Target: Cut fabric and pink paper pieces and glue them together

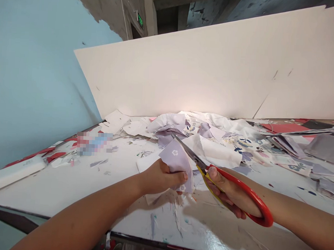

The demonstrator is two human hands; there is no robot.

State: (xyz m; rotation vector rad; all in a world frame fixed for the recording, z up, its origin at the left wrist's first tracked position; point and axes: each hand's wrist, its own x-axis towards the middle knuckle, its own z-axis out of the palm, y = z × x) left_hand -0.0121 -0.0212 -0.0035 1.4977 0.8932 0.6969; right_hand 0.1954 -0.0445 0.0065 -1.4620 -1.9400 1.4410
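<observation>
My left hand (163,176) pinches a piece of lilac fabric (177,158) with small white flowers, thumb on top and fingers partly hidden beneath. In my right hand (225,192) is a pair of scissors (249,195) with red and yellow handles, fingers wrapped round them. Their blades point up and left along the right edge of the lilac piece; I cannot tell whether they touch it. Just beyond the blades lies a heap of lilac and white scraps (167,123), some with floral print.
A white panel (208,75) stands behind the white table (78,195). Red pieces (285,128) and grey folded pieces (326,148) lie at the right. At the left edge rests a long white block (15,175). Thin offcuts (176,217) are scattered near the front edge.
</observation>
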